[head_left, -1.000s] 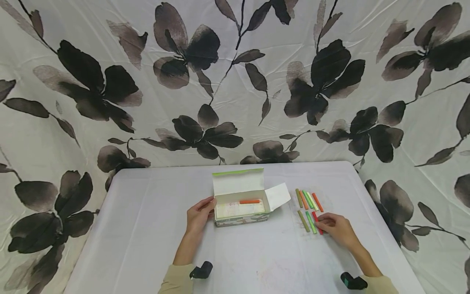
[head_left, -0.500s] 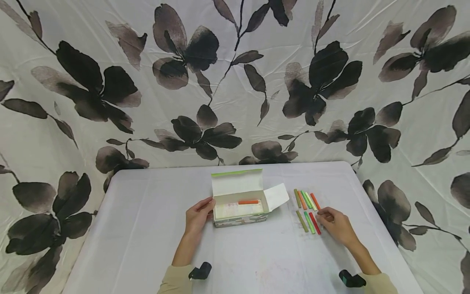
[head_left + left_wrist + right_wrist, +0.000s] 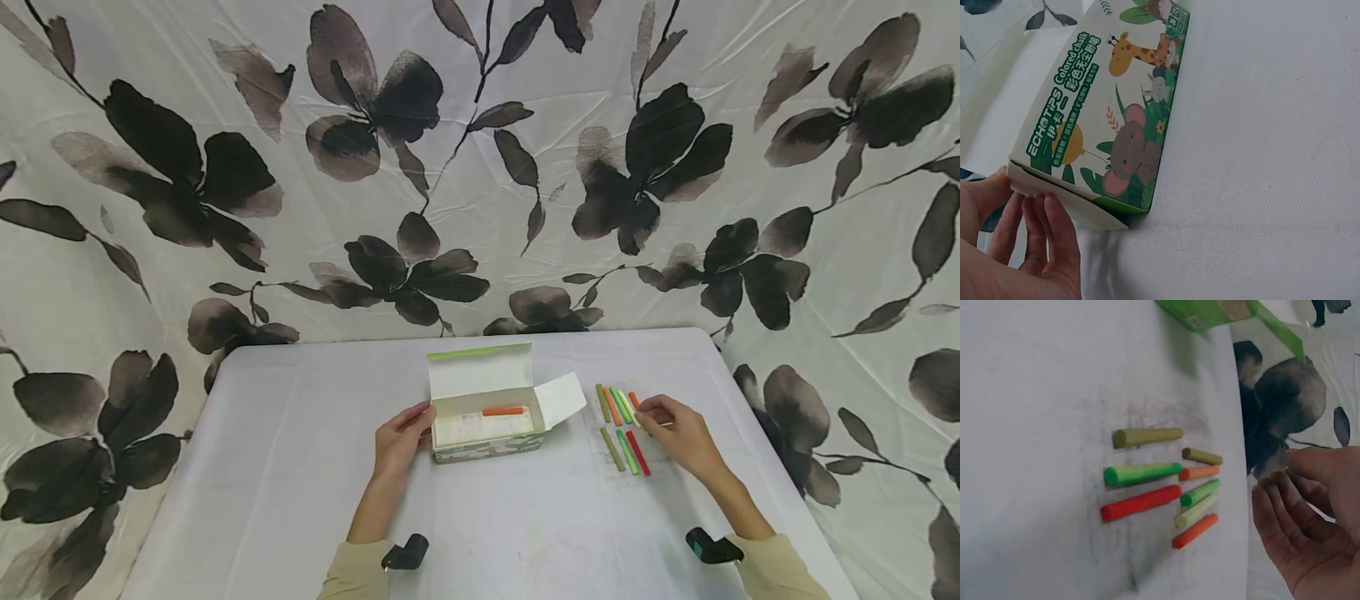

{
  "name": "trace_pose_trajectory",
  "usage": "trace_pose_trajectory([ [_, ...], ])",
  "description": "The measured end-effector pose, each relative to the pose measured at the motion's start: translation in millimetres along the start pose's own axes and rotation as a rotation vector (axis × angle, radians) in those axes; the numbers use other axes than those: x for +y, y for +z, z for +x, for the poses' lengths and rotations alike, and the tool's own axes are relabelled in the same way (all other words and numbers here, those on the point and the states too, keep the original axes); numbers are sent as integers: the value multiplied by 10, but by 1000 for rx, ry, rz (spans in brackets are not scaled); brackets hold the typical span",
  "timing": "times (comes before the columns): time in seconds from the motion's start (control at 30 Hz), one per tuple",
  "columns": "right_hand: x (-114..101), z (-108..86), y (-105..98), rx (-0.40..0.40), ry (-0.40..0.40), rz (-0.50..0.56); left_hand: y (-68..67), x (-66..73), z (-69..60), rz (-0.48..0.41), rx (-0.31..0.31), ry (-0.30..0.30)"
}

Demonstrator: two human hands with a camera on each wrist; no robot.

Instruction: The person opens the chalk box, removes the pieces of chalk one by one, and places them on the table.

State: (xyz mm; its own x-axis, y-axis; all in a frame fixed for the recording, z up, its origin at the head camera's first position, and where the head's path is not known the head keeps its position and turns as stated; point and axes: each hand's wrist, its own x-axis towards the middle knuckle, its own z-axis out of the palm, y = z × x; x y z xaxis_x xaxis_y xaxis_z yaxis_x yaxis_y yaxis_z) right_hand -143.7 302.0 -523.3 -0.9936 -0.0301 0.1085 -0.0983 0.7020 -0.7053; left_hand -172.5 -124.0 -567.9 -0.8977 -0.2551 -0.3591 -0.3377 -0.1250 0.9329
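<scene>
My left hand (image 3: pixel 397 443) grips the left end of a chalk box (image 3: pixel 487 451); in the left wrist view its thumb and fingers pinch the box's end flap (image 3: pixel 1069 203). The lid stands up, and one orange chalk stick (image 3: pixel 502 411) lies inside. My right hand (image 3: pixel 681 435) hovers over the right side of the loose chalk, its fingers loosely bent with nothing between them. Under it the front row has an olive stick (image 3: pixel 1147 437), a green stick (image 3: pixel 1142 474) and a red stick (image 3: pixel 1141 503). Behind lie several shorter-looking sticks, including an orange-red one (image 3: pixel 1195 531).
A white cloth covers the table (image 3: pixel 285 500), with faint chalk smudges near the sticks. The box's right side flap (image 3: pixel 561 400) sticks out toward the chalk. Behind the table hangs a floral curtain (image 3: pixel 480 183).
My right hand has left the red chalk stick on the table and moved up and back toward the rear row. My left hand keeps its grip on the box.
</scene>
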Motion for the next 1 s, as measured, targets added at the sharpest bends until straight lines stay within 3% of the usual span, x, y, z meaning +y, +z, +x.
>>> trace_pose_trajectory([
  [0.47,-417,272,26,-8,-61,34,-16,4,-9,13,-14,-3],
  [1.0,-874,512,397,-47,-139,168,-12,10,-23,0,-2,-5],
])
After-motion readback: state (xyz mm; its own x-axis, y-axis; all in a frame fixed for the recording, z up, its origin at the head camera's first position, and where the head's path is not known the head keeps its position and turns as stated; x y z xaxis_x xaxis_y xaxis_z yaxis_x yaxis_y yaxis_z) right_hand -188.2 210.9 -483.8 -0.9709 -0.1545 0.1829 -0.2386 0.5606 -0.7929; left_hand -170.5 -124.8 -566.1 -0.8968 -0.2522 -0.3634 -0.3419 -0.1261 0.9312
